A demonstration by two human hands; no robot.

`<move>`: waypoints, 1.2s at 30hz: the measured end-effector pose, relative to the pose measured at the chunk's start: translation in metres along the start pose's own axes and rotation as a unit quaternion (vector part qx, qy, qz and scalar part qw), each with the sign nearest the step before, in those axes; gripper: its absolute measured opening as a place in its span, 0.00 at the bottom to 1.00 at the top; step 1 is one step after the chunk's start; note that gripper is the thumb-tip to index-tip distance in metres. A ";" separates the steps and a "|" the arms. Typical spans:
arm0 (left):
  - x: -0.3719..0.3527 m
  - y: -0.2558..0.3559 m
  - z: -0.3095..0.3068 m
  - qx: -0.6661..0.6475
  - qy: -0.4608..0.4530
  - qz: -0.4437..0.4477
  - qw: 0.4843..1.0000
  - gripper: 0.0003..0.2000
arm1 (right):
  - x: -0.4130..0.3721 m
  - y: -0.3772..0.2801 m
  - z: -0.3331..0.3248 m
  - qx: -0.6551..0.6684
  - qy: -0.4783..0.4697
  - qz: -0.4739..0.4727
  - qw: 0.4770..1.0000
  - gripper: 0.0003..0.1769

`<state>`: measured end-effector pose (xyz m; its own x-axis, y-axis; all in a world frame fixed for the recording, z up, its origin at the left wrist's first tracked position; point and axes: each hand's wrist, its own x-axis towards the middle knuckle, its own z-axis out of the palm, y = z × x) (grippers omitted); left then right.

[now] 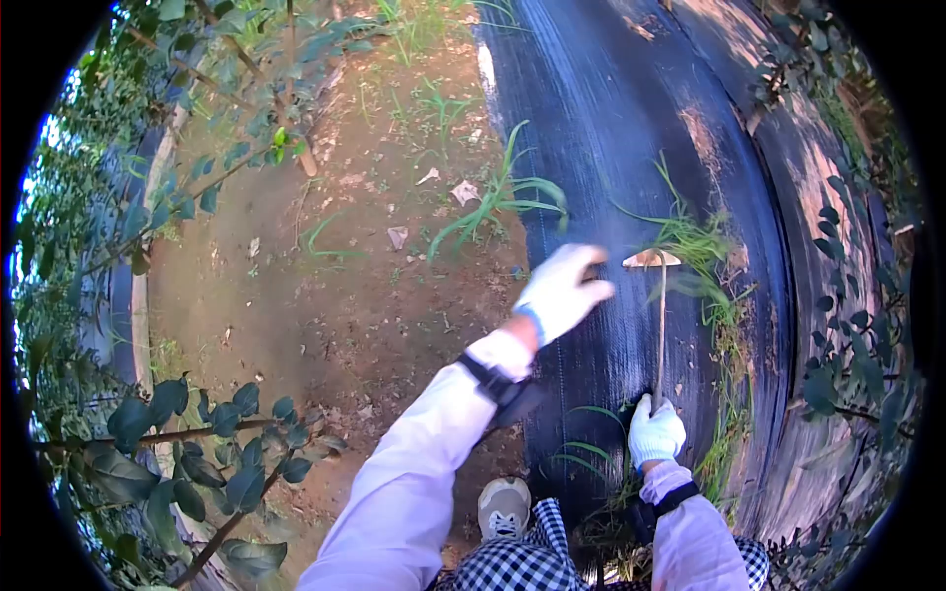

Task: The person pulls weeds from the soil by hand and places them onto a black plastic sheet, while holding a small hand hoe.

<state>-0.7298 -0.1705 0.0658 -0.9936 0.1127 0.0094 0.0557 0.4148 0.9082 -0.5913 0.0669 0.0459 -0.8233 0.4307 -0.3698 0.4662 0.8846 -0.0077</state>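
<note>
My right hand [656, 431], in a white glove, is wrapped around the handle of a hoe [661, 330]. The thin handle runs forward from my fist. Its wide, pale blade [651, 259] lies at the edge of a clump of green grass [695, 244] on black plastic sheeting [601, 128]. My left hand [565, 293], also gloved in white, hangs over the sheeting to the left of the blade. Its thumb and fingers are curved and apart with nothing between them, slightly blurred by motion.
Bare brown soil [325, 286] with dry leaves runs along the left. A tall grass tuft [498, 202] grows at the sheeting's edge. Leafy branches [222, 443] reach in from the left, with more foliage on the right. My shoe [505, 507] stands at the bottom.
</note>
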 end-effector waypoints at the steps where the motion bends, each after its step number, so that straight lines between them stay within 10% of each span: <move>1: -0.018 -0.028 -0.010 0.046 0.040 -0.006 0.998 0.20 | 0.001 0.000 0.000 -0.008 -0.005 0.004 1.000 0.24; 7: -0.095 -0.146 -0.092 0.304 0.374 -0.179 0.858 0.17 | 0.001 0.006 0.010 -0.013 0.043 -0.026 0.999 0.24; 10: -0.090 -0.171 -0.112 0.368 0.164 -0.169 0.899 0.14 | -0.003 -0.001 -0.003 -0.003 0.016 -0.025 1.000 0.26; 14: -0.075 -0.184 -0.134 0.191 0.350 -0.175 0.900 0.08 | -0.005 -0.007 -0.010 -0.010 0.005 -0.013 1.000 0.28; 19: -0.048 -0.191 -0.140 0.404 0.238 -0.056 0.882 0.16 | -0.004 -0.005 -0.004 -0.006 0.008 -0.009 1.000 0.26; 25: -0.028 -0.195 -0.149 0.171 0.363 -0.159 0.902 0.05 | -0.002 -0.001 0.001 -0.004 0.028 -0.020 0.999 0.23; 33: -0.010 -0.202 -0.135 0.474 0.168 -0.093 0.859 0.14 | -0.004 -0.003 -0.002 -0.001 0.025 -0.020 0.999 0.24; 36: -0.016 -0.193 -0.141 0.322 0.237 -0.134 0.907 0.10 | 0.000 0.002 0.003 -0.026 0.016 -0.020 0.999 0.24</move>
<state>-0.7388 -0.3798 -0.0508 -0.9019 -0.4075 0.1433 -0.2992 0.8287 0.4730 -0.5893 0.0681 0.0429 -0.8510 0.3999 -0.3404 0.4164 0.9088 0.0266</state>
